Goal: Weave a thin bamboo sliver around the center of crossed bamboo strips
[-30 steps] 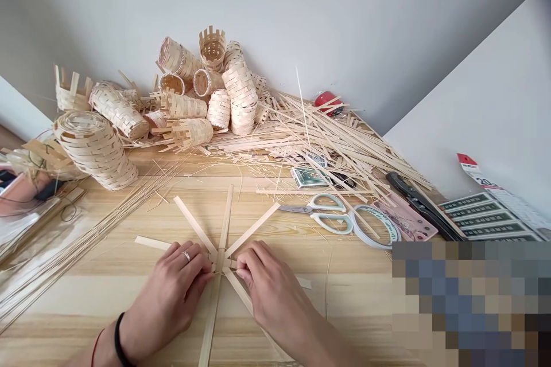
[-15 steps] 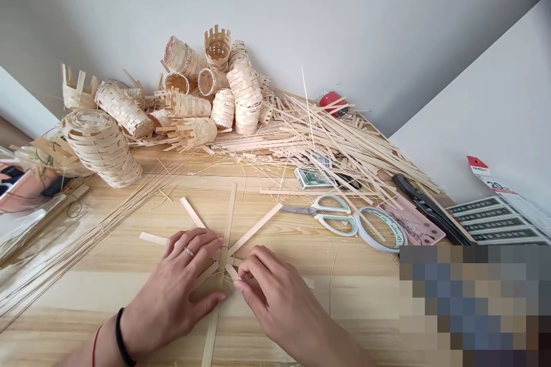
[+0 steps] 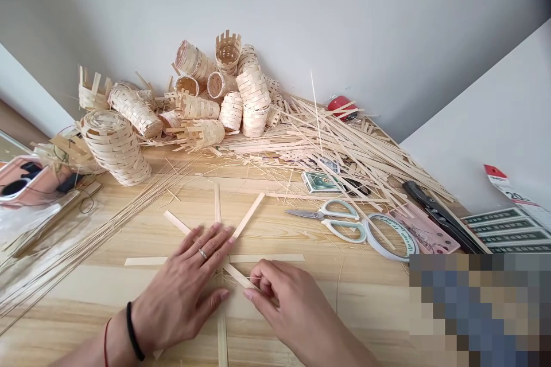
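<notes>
Flat pale bamboo strips (image 3: 271, 258) cross one another in a star shape on the wooden table. My left hand (image 3: 189, 275) lies over the left part of the crossing, fingers stretched out and pressing the strips down. A ring and a black wristband are on it. My right hand (image 3: 284, 298) pinches a short diagonal strip (image 3: 239, 276) that runs down and right from the crossing. One strip (image 3: 249, 215) points up and right, and another (image 3: 222, 338) comes straight toward me. Thin fibres show around the crossing, whose middle is partly hidden by my left hand.
Woven baskets (image 3: 253, 89) are heaped by the wall, beside a pile of loose strips (image 3: 357, 143). Scissors (image 3: 344, 221), a tape roll (image 3: 391, 238) and a black-handled tool (image 3: 439, 215) lie to the right. Thin splints (image 3: 116, 212) stretch across the left side.
The star of strips has turned, its upper strip now leaning left. My left hand lies flatter over the crossing, and my right hand has shifted slightly right and down. The view has shifted too.
</notes>
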`<state>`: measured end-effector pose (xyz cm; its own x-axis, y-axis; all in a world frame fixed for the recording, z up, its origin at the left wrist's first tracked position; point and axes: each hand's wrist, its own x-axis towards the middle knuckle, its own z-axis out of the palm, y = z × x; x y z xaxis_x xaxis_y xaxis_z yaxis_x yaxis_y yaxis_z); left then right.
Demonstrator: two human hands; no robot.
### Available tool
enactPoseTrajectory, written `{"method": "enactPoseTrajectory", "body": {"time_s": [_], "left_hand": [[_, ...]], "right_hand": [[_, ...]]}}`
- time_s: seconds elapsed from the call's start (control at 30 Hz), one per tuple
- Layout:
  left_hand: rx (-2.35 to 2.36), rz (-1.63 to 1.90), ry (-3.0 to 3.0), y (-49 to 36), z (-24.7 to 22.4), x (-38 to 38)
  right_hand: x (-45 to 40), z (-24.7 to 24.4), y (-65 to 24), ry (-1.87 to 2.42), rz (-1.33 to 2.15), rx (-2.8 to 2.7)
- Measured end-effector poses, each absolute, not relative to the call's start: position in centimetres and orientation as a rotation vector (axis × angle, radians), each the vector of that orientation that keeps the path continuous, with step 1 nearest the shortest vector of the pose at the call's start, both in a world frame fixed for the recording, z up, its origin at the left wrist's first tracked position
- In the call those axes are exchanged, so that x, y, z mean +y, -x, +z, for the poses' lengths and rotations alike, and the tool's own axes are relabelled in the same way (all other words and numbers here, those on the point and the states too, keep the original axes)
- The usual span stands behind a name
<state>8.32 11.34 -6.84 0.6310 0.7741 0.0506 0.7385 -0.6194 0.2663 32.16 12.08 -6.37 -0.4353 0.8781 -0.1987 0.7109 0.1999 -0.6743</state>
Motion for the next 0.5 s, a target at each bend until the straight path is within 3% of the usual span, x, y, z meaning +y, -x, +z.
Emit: {"method": "enactPoseTrajectory", "body": {"time_s": [0.33,0.5], "left_hand": [[1.262,0.267,-2.613,-8.7,-6.9,11.0],[1.483,0.689,-2.397,-7.0,-5.8,11.5]], "right_hand": [[12.5,-5.5,-32.4,1.566,1.181,-2.243],[12.7,-5.9,-33.0,1.445,1.205,-2.170]]}}
